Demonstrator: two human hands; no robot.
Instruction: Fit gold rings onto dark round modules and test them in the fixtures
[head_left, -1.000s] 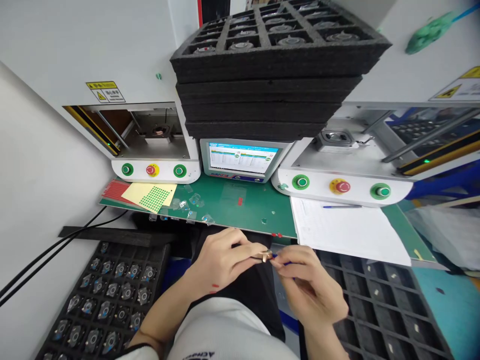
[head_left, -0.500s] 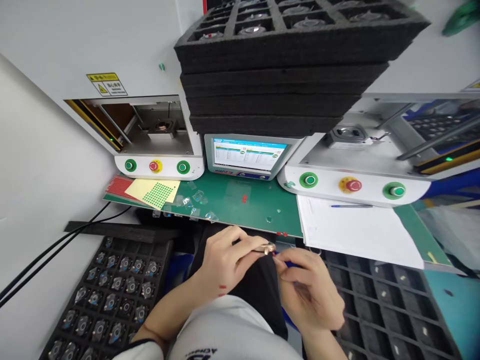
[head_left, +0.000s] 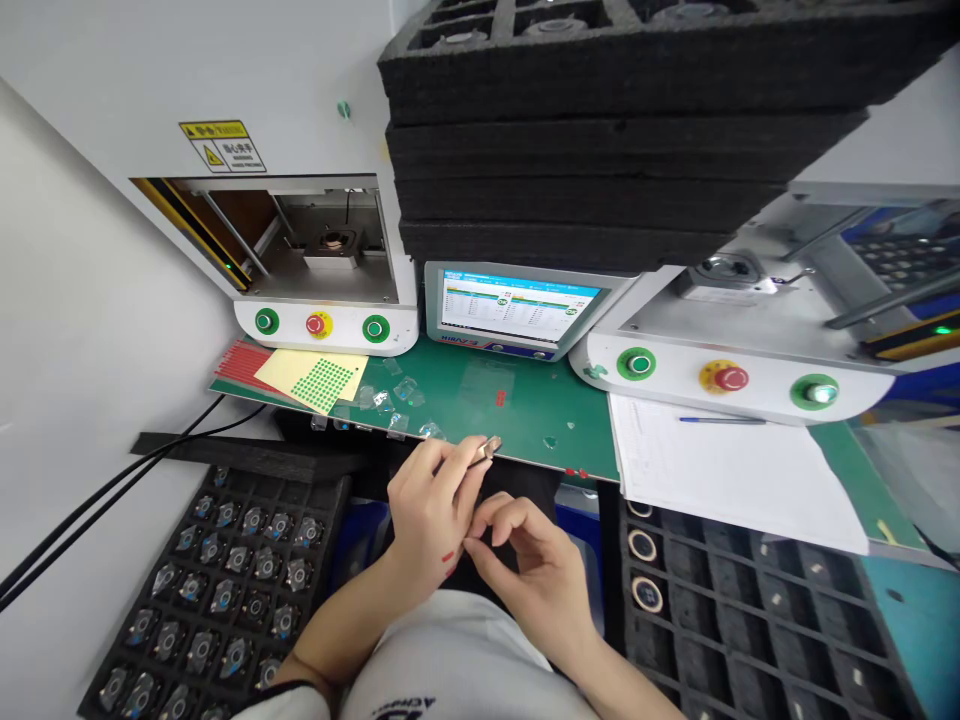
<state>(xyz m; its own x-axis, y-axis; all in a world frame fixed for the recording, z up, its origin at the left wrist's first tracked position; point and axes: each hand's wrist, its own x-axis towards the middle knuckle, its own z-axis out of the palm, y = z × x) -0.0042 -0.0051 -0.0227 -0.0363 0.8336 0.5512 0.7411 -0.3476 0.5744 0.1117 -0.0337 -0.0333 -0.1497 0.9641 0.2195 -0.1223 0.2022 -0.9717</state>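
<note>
The left hand (head_left: 427, 500) pinches a small metallic part (head_left: 486, 451) near the front edge of the counter (head_left: 525, 430). The right hand (head_left: 529, 575) has left the part for the left wrist, beside red strips (head_left: 448, 558); whether its bent fingers grip anything, I cannot tell. Work on the part seems paused.

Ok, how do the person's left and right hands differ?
The left hand pinches a copper-coloured part; no such part shows in the right hand. Red strips lie near the left wrist; none show on the right. The left hand is nearer the green tabletop than the right. Both are bare.
</note>
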